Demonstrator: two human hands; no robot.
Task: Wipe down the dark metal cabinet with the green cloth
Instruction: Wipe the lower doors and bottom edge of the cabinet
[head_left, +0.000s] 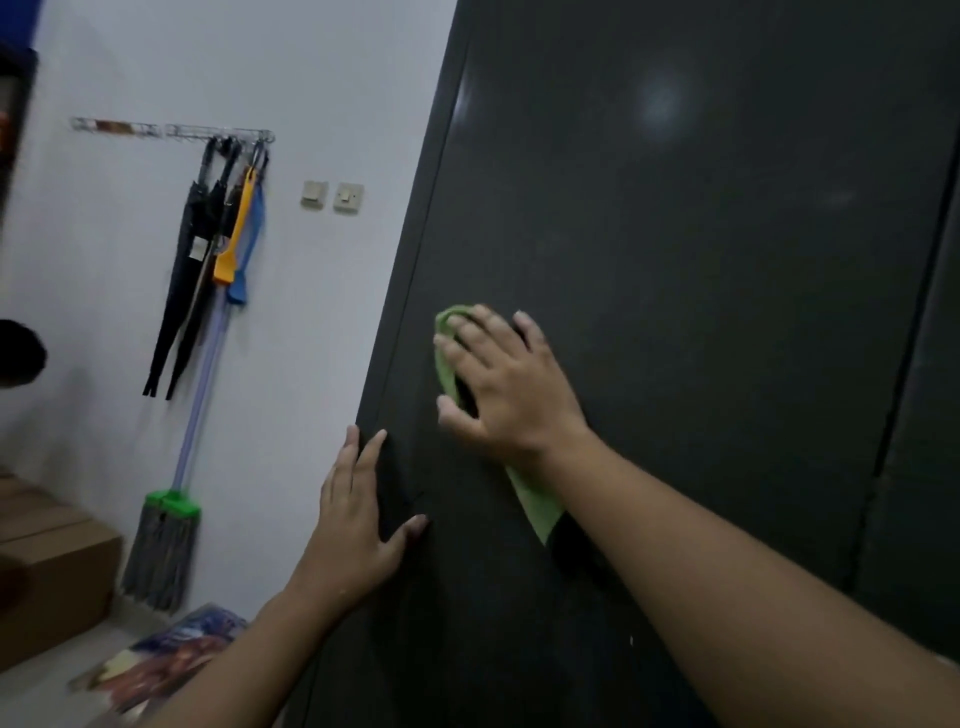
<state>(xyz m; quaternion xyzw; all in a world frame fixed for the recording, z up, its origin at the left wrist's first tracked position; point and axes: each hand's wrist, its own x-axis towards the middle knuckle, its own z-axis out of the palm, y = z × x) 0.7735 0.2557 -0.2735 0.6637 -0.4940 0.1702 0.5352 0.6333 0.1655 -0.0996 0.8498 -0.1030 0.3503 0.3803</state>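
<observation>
Dark metal cabinet (701, 312) fills center and right of frame, seen at a tilt; glossy face w/ a soft light reflection near top. Right hand (506, 387) is laid flat on cabinet face, palm down, fingers (470, 338) spread and extended, not clenched. Green cloth (447, 358) is pinned between that palm and the panel, pressed rather than gripped: one edge shows past the fingertips at upper left, a longer tail (537, 506) hangs out below the wrist. Cloth position = left part of the panel, near cabinet's left edge, roughly mid-height in frame. Left hand (356, 525) is set open on the cabinet's left edge/corner below the right hand, fingers straight, thumb out onto the front face; nothing held. Both forearms bare, entering from bottom of frame. Vertical seam betw. panels visible at right (904, 364). Left of cabinet: white wall (322, 338) w/ a hook rail (171, 131) carrying dark folded umbrellas (182, 291), an orange brush (234, 234) and a blue one (249, 249). Mop (163, 545) w/ green head clamp and grey strands is leaned against wall under the rail. Two wall switches (332, 196) just right of rail. Cardboard box (52, 566) at lower left on floor; colourful printed item (166, 660) lying on floor near cabinet base, detail too blurred to ID.
</observation>
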